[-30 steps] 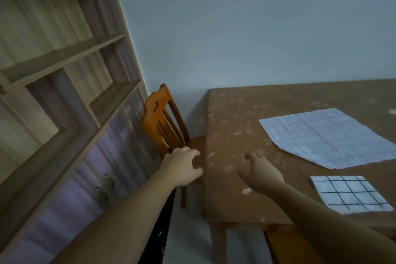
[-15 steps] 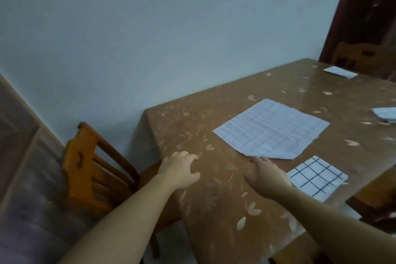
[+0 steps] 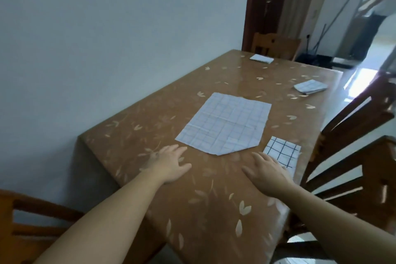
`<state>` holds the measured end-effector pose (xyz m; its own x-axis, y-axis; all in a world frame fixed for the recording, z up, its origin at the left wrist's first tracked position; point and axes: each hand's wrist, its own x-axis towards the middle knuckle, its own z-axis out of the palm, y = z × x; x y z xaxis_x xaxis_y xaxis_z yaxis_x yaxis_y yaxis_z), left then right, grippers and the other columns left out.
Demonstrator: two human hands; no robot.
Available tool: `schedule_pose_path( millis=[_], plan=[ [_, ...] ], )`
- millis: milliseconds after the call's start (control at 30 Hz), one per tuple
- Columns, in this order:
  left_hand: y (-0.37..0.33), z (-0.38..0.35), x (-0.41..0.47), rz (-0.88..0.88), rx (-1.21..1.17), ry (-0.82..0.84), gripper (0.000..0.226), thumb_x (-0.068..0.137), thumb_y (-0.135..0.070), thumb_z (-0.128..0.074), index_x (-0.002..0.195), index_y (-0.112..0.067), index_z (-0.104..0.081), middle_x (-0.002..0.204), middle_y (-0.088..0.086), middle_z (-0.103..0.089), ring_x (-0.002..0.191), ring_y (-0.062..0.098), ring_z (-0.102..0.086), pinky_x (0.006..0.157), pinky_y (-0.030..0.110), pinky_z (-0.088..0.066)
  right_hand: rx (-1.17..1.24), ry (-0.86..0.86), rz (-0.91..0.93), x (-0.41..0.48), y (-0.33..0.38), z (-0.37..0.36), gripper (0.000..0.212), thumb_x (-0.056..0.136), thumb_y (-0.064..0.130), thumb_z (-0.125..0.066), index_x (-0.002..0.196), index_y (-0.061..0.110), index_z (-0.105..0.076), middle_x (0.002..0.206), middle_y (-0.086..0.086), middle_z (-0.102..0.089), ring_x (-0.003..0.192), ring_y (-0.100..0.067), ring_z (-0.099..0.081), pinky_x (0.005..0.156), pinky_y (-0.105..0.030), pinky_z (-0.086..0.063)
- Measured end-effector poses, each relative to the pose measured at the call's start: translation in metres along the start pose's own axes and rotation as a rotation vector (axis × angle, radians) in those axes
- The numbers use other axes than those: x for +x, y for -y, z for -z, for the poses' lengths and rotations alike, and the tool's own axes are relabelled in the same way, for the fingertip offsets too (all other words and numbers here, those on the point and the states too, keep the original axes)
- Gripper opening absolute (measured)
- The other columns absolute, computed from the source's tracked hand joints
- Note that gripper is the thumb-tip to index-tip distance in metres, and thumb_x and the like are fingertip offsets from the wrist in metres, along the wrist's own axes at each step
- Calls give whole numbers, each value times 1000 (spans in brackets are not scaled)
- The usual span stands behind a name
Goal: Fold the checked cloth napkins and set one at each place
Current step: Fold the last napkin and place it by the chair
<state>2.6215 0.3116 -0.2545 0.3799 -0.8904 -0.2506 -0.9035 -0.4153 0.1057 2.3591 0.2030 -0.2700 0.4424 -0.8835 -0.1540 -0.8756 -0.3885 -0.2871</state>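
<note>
Near the unfolded napkin (image 3: 225, 123), left hand (image 3: 169, 166) flat, empty; right hand (image 3: 267, 172) likewise.

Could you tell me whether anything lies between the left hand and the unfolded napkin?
Nothing visible does. The left hand is open just short of the unfolded napkin, with only bare table between them. The folded napkin lies off to the right, by the right hand.
</note>
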Motion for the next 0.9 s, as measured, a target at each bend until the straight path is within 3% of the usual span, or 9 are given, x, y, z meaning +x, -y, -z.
schedule_pose_path(
  millis=[333,533,733,900],
  plan=[
    [-11,-21,59,-74,92,59,70,91,-65,-40,152,-38,-19,162,-6,-17,148,18,-15,119,46,-19,73,54,-71,51,-8,-32,61,92,60,-38,142,24,-35,149,1,-37,134,-25,-37,103,-48,-34],
    [5,-31,117,-114,95,89,64,92,-60,-41,150,-36,-27,158,-7,-26,145,17,-23,116,43,-23,72,74,-120,95,-10,-42,44,90,53,-40,123,26,-47,138,1,-46,125,-24,-45,96,-48,-37],
    [32,-45,191,-144,69,148,61,93,-54,-44,149,-33,-31,155,-10,-32,142,17,-30,112,42,-29,-6,93,-214,144,-9,-64,46,91,50,-44,126,21,-48,136,-1,-48,126,-25,-45,95,-46,-38],
    [33,-65,225,-258,53,159,62,91,-55,-51,147,-34,-35,155,-10,-34,142,12,-30,113,36,-27,-23,50,-152,176,2,-90,49,89,48,-50,131,23,-47,135,1,-49,126,-24,-43,98,-46,-36]
  ],
)
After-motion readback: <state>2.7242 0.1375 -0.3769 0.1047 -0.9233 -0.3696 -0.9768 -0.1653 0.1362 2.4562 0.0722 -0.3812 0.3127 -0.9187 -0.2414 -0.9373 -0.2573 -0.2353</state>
